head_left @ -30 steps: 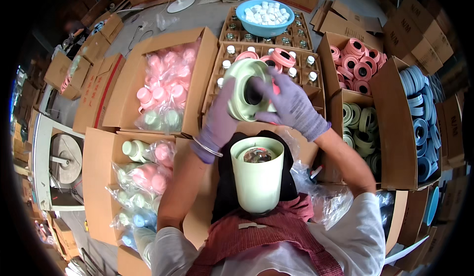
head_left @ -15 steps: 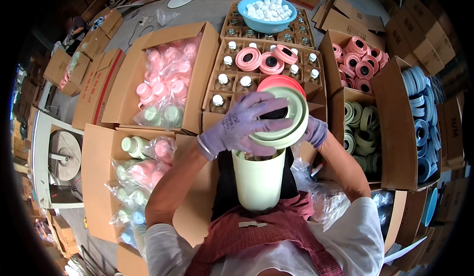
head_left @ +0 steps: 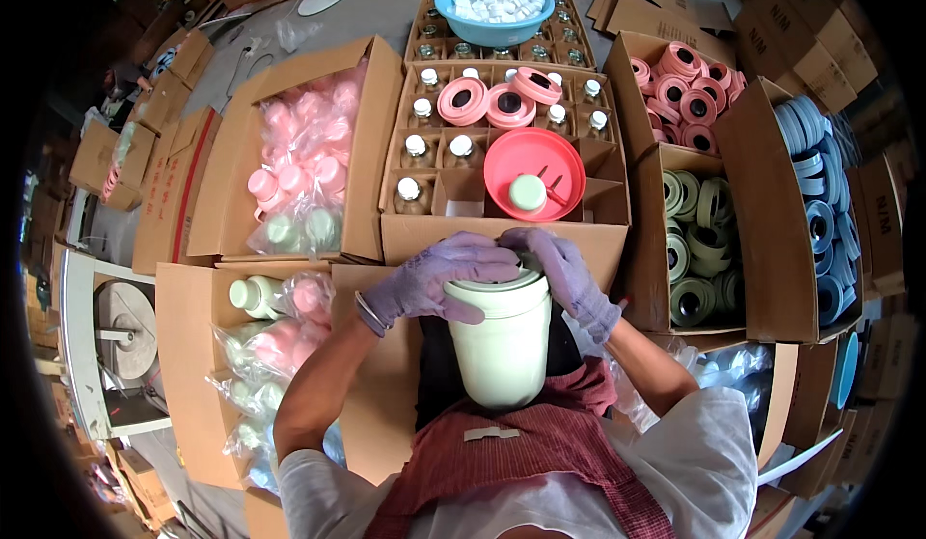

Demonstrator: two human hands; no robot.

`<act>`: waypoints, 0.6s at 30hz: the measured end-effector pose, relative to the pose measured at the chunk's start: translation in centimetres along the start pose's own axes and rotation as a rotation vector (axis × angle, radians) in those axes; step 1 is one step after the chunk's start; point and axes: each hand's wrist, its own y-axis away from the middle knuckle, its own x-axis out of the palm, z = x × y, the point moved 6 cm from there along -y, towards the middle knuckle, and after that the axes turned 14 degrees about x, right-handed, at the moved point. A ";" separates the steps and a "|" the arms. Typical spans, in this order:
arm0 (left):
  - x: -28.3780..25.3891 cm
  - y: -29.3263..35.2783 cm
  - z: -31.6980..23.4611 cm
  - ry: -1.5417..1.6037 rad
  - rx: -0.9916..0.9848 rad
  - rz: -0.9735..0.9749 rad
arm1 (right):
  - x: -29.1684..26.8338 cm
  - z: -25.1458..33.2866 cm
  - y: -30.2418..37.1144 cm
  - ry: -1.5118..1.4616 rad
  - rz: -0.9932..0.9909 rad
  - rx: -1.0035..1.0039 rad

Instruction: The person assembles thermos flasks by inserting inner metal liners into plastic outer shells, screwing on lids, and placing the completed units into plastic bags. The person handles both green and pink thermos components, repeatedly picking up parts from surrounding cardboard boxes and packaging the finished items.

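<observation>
A pale green flask shell [head_left: 502,351] stands upright between my forearms, close to my lap. On its mouth sits a matching green ring-shaped collar [head_left: 502,293]. My left hand [head_left: 439,276], in a purple work glove, curls over the collar's left side and top. From the right, my right hand [head_left: 571,286], gloved alike, wraps the collar's edge with its fingertips on top. Just beyond the hands, a red bowl [head_left: 559,148] rests on the divided carton, holding a small green cup-shaped piece [head_left: 527,193] and thin dark pieces. The inside of the shell is hidden.
Ahead, a divided carton [head_left: 502,235] holds white-capped glass bottles, with pink collars [head_left: 463,101] on top. A blue basin [head_left: 494,29] of white caps stands behind. Pink shells [head_left: 328,177] fill a left box. Right boxes hold pink, green [head_left: 709,240] and blue collars [head_left: 825,240].
The green collar has come down from a tilted position above the shell onto its mouth. My right hand has moved round onto its top, and the red bowl is now in full view.
</observation>
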 end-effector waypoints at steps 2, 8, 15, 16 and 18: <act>0.7 -0.5 -0.9 -0.017 0.011 0.011 | 0.1 -1.3 0.3 -0.016 -0.039 -0.046; 2.3 -1.7 -4.3 -0.322 -0.266 -0.031 | 1.3 -6.0 -2.4 -0.318 0.276 -0.016; 4.7 1.9 3.2 0.609 -0.490 -0.873 | 1.2 6.9 9.2 0.713 -0.088 -0.715; 7.0 2.8 5.2 0.813 -0.530 -0.969 | 1.4 7.0 10.9 0.825 -0.092 -0.743; 9.5 3.6 5.3 0.059 -0.433 -0.685 | -1.4 7.3 12.0 0.830 -0.169 -0.425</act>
